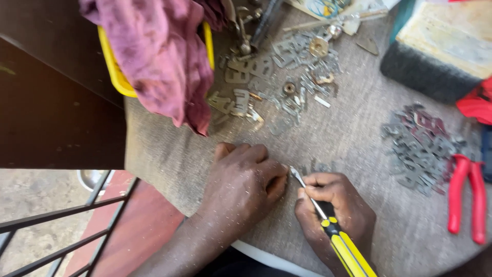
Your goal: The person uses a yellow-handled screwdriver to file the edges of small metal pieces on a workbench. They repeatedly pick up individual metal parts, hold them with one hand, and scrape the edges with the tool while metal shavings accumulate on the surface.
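**Blade close to knuckles**

Your left hand (243, 182) curls shut, pressing something hidden onto the cloth (338, 133). Your right hand (335, 210) grips the screwdriver (328, 218), tip just beside it. A slip could jab those fingers or scatter plates (417, 146) at right.

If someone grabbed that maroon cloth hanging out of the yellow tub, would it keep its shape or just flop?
The maroon cloth would probably flop: it already drapes in soft folds over the yellow tub rim. It looks light, and a tug might drag it across the metal pieces beside it.
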